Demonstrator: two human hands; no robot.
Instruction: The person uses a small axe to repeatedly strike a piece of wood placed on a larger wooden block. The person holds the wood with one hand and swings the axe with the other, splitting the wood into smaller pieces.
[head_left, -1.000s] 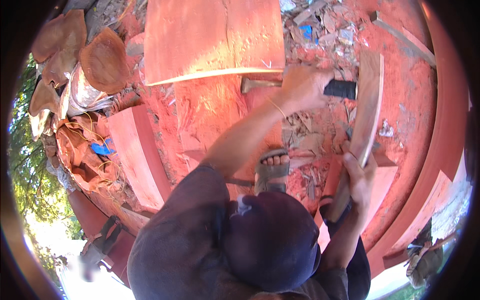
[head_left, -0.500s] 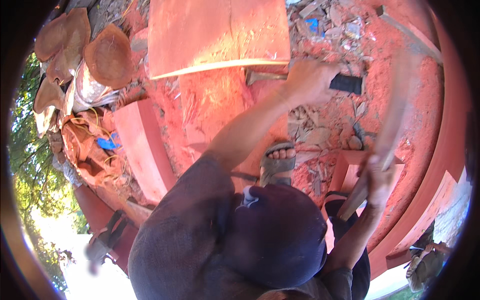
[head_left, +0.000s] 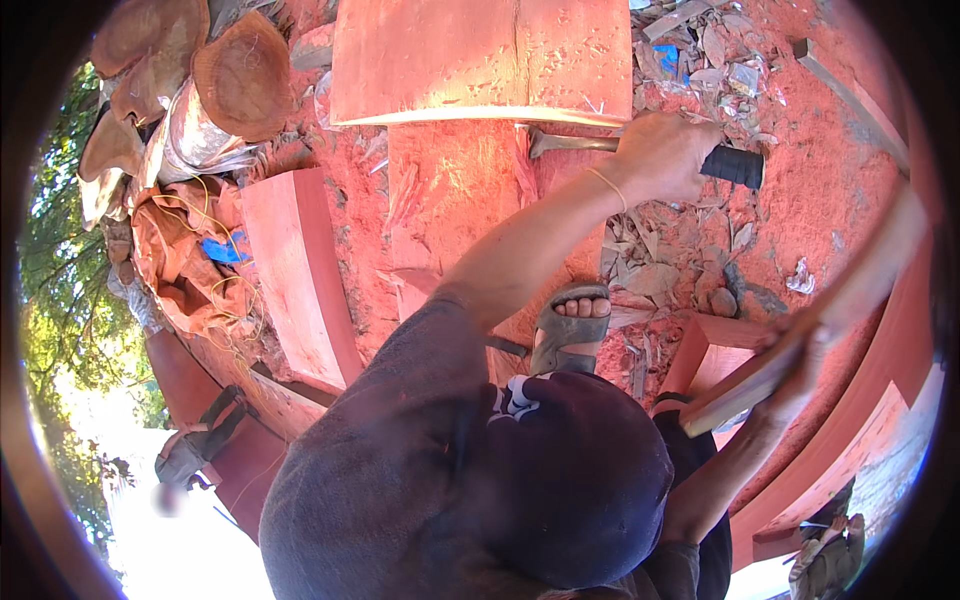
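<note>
A long, red wooden beam [head_left: 905, 340] runs down the right side, and it looks bent. A wide, flat red wooden slab [head_left: 480, 60] sits far off in the middle. Its near edge is pale and bright. A long, red wooden block [head_left: 300, 270] with straight edges lies on the left.

A long, brown wooden club [head_left: 745, 385] slants on the right. Its near end is by the person's dark-clothed leg. Its far end is blurry and reaches over the edge of the beam.

A thin metal tool with a black wrapped handle [head_left: 735, 167] lies sideways, just on the near side of the slab's pale edge. Its wide metal end points left and its handle points right. I cannot tell if the metal end touches wood. A wide gap of red, dusty ground [head_left: 800, 215] lies between the handle and the club.

The left hand [head_left: 668, 155] is closed tight around the tool. The right hand [head_left: 797, 375] is wrapped around the club, well apart from the left hand. A foot in a grey-green sandal [head_left: 560, 345] is near, between the two arms.
</note>
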